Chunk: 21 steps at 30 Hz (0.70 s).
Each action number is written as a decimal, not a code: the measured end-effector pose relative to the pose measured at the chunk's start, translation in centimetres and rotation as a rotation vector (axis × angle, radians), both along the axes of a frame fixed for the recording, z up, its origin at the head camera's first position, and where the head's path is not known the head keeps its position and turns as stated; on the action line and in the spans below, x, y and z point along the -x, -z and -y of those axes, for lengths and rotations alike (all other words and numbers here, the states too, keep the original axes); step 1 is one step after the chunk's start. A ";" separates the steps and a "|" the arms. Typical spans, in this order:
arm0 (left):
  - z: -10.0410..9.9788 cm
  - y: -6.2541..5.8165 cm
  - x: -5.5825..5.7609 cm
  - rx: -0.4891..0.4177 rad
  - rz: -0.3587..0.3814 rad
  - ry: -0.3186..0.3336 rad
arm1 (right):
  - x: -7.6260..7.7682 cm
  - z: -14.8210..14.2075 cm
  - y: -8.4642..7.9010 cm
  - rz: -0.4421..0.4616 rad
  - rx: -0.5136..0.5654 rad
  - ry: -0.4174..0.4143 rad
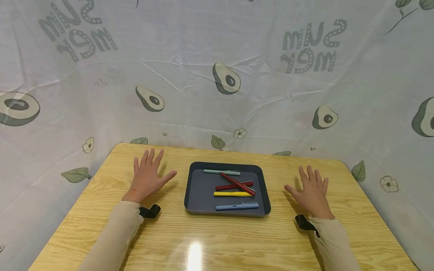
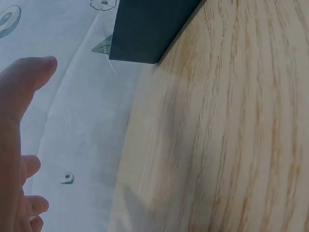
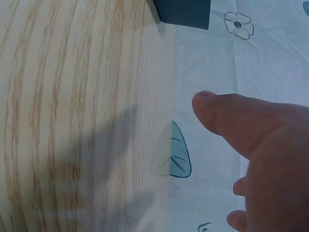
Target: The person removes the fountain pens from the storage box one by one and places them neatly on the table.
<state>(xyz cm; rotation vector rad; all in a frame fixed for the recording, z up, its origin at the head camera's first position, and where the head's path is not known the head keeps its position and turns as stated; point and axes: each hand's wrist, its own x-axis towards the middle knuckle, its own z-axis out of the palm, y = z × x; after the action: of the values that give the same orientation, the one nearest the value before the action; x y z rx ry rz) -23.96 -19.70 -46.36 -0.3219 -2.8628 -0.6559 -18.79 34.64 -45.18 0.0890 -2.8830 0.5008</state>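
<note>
A dark grey tray [image 1: 202, 192] sits near the middle of the table [image 1: 237, 242], between the person's two hands, with five pens in it. Nearest the person lies a blue pen [image 1: 236, 206], apart from the others; beyond it is a yellow pen [image 1: 230, 194], then a dark red pen [image 1: 224, 187] lying crosswise. A second dark red pen [image 1: 234, 181] slants over the first, its nearer end at the right part of the yellow pen and its farther end close by a pale grey-green pen [image 1: 217, 172] near the far wall. The left hand [image 1: 147, 180] is well to the left of the tray, fingers spread and thumb out toward it, holding nothing. The right hand [image 1: 312, 192] is to the tray's right in much the same pose, fingers extended, thumb pointing trayward, also holding nothing. Both arms wear beige sleeves [image 1: 115, 233], and a black wrist device [image 1: 151, 211] shows on each. Behind the table hangs a whitish cloth [image 1: 190, 120] printed with avocado halves, leaves, flowers and mirrored lettering.
</note>
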 end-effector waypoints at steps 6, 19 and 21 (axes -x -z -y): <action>0.2 0.1 0.2 -0.074 0.029 0.022 | -0.1 0.1 -0.3 0.009 0.017 -0.009; -0.3 0.6 0.3 -0.190 0.035 0.127 | 0.0 0.8 -0.9 0.036 0.051 -0.053; -0.4 0.6 0.3 -0.208 0.041 0.139 | 0.0 1.0 -1.1 0.077 0.065 -0.054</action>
<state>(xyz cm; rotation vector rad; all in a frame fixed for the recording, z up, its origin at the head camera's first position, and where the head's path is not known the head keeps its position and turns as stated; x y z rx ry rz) -24.25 -19.33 -47.00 -0.4823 -2.7949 -0.9881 -18.78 33.66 -44.09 0.1405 -2.9423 0.6209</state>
